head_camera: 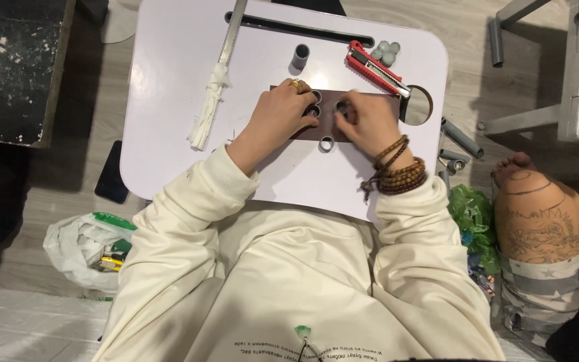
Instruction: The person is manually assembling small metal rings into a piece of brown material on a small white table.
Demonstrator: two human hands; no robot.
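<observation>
Both hands rest on a dark brown board [363, 107] lying flat near the middle of the small white table [169, 100]. The left hand [279, 114], a gold ring on one finger, lies curled over the board's left part, fingertips pressing around short grey tube rings [313, 110] that sit in it; it holds the board down rather than gripping anything free. The right hand [366, 121], wooden bead bracelets at its wrist, has its fingers pinched on another grey ring [340, 106] at the board's middle. To do this well, I judge the left hand should keep the board pinned flat while the right keeps its ring square to the board, since a tilted ring would likely jam. One loose ring [327, 143] lies on the table touching the board's near edge, between the two hands. Farther back, a grey tube piece [300, 56] stands upright, and a red utility knife [375, 67] lies slanted just beyond the board's right end, close enough to the right hand to deserve care. A cluster of pale grey caps [385, 52] sits behind the knife. A long metal bar with white cloth wrapped on its end [216, 84] lies along the left side, well apart. Beyond the table's right edge, grey pipe lengths [462, 139] lie on the floor, and another person's tattooed leg [537, 221] is nearby.
</observation>
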